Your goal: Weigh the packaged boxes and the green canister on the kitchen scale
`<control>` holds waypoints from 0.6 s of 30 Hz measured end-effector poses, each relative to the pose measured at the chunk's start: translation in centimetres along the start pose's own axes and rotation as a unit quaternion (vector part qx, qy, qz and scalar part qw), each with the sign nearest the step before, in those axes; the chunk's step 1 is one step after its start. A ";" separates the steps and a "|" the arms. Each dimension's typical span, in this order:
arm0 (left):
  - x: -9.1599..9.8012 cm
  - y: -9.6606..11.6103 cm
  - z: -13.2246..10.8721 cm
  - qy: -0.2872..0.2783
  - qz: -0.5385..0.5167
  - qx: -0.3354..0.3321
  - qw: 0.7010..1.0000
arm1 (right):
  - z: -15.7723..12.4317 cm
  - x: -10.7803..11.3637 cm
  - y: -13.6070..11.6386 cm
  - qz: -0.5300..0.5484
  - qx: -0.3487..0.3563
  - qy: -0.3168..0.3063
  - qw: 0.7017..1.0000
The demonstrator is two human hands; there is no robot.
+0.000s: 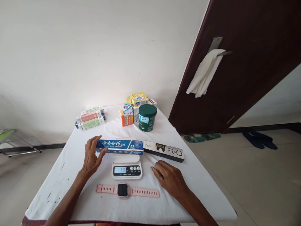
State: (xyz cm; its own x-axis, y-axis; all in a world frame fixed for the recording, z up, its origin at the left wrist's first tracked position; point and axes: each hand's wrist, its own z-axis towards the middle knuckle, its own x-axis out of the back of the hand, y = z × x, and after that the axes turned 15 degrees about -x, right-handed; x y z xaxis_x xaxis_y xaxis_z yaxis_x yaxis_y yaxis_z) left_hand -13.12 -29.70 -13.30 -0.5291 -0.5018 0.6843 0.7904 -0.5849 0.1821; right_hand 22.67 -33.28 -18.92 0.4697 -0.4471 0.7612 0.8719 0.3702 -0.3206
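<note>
A blue toothpaste box [122, 146] lies across a small white kitchen scale [127, 169] whose display reads 115. My left hand [92, 157] pinches the box's left end between thumb and fingers. My right hand [169, 179] rests flat on the white tablecloth [58, 185] to the right of the scale, fingers spread, holding nothing. A black and white R&O box [164, 150] lies just beyond my right hand, touching the blue box's right end. A pink smartwatch [127, 190] lies stretched out in front of the scale.
At the back of the table stand a green-lidded tub [147, 117], a stack of soap and small boxes [133, 108] and several toothpaste boxes [90, 118]. A dark door [246, 69] with a white cloth [205, 72] on its handle stands right. Slippers [202, 137] lie on the floor.
</note>
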 end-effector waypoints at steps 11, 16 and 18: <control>-1.0 3.7 7.2 -0.308 -0.071 -0.128 0.940 | 0.0 -0.2 0.1 0.004 0.023 0.030 0.999; -1.5 3.4 8.1 -0.376 -0.073 -0.101 0.918 | 0.0 -0.5 0.5 0.007 0.042 0.035 0.998; -1.2 3.0 8.4 -0.382 -0.071 -0.091 0.917 | 0.0 -0.5 0.5 0.010 0.045 0.033 0.998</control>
State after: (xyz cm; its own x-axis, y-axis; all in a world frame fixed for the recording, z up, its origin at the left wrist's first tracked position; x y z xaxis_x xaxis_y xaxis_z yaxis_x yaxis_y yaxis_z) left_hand -7.52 -25.56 -7.66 -0.1977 0.1396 0.9703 0.6293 -0.7409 0.2348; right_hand 22.84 -32.90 -19.47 0.4973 -0.4909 0.7153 0.8477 0.4504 -0.2802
